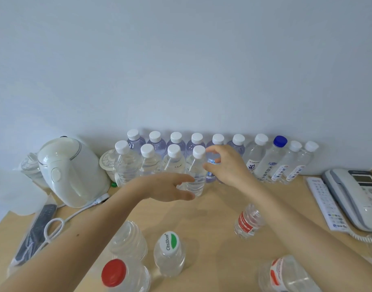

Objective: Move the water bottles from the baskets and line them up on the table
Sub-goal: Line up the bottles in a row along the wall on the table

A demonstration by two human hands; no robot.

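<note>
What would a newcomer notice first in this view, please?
Two rows of water bottles stand against the wall, one blue-capped bottle standing out at the right. Centre, the left hand grips the front row's rightmost bottle while the right hand curls beside its cap. A white electric kettle sits at the left.

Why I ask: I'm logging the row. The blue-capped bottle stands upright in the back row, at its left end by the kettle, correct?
Not quite. The head view shows the blue-capped bottle upright in the back row, but third from its right end, on the telephone side, far from the kettle.
</note>
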